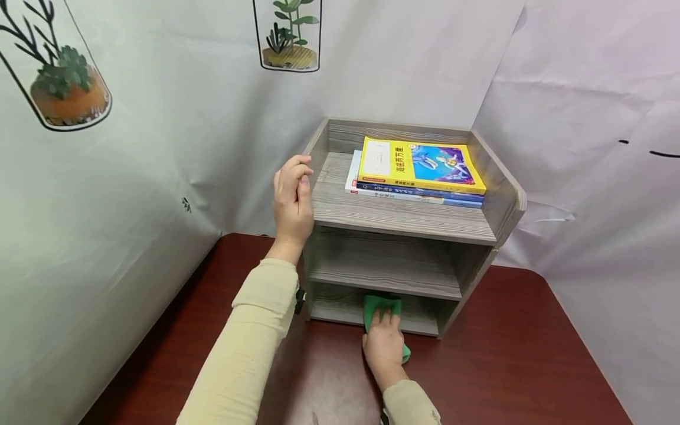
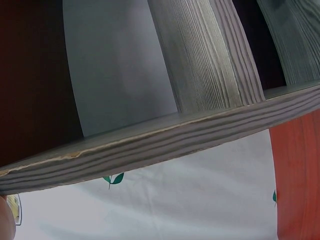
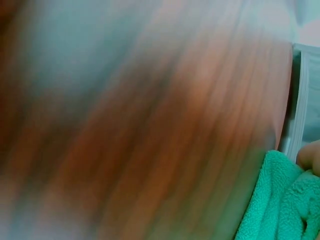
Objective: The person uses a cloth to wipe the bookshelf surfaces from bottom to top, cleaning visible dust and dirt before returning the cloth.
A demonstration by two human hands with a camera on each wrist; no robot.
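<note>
A small grey wood-grain desktop shelf [image 1: 404,221] stands on the table. My left hand [image 1: 292,200] grips the upper edge of its left side panel, with the fingers bent. Only a bit of that hand shows at the lower left corner of the left wrist view, beside the panel's edge. Down at the lowest level, my right hand [image 1: 385,347] holds a green towelling cloth [image 1: 379,302] against the board at its front edge. Part of the cloth sticks out beside the palm. In the right wrist view the cloth [image 3: 270,200] looks bunched, and most of the hand is out of frame.
Several books, topped by a yellow one [image 1: 419,165], lie stacked on the shelf's top level. A middle board [image 1: 382,284] divides the space above the cloth. The reddish-brown table [image 1: 510,354] extends around the shelf, and white sheeting [image 1: 159,147] with printed plants hangs behind and beside it.
</note>
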